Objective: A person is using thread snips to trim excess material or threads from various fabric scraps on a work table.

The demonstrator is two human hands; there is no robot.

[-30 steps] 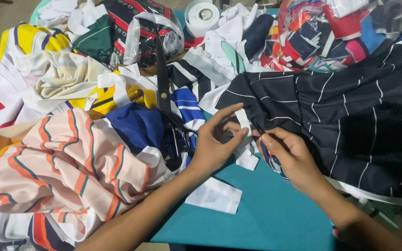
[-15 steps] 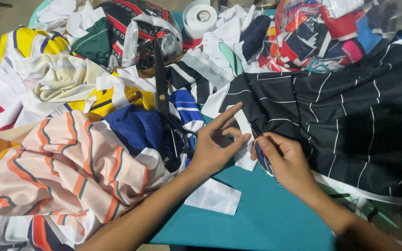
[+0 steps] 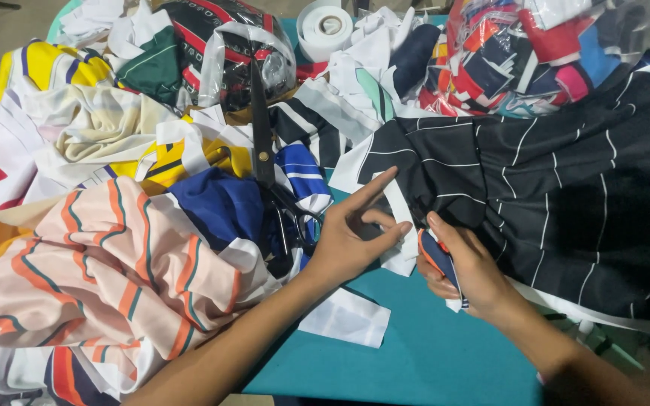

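We see our left hand (image 3: 351,244) spread wide, fingers fanned and thumb raised, its fingertips resting on a white fabric strip (image 3: 400,225) that lies along the edge of the black pinstriped cloth (image 3: 551,195). Our right hand (image 3: 464,267) is curled closed around a small folded scrap of blue, white and orange fabric (image 3: 439,259), just beside the left hand and touching the same dark cloth, which spreads away to the right of both hands. Just left of the left hand lie black-handled scissors (image 3: 263,143), blades pointing away from us, resting on a blue garment (image 3: 220,207). Further left sits a heap of peach fabric with orange and green stripes (image 3: 107,271). Below the left wrist a white rectangular offcut (image 3: 346,317) lies on the teal counter (image 3: 430,353). Well beyond the hands stands a roll of white tape (image 3: 325,26).
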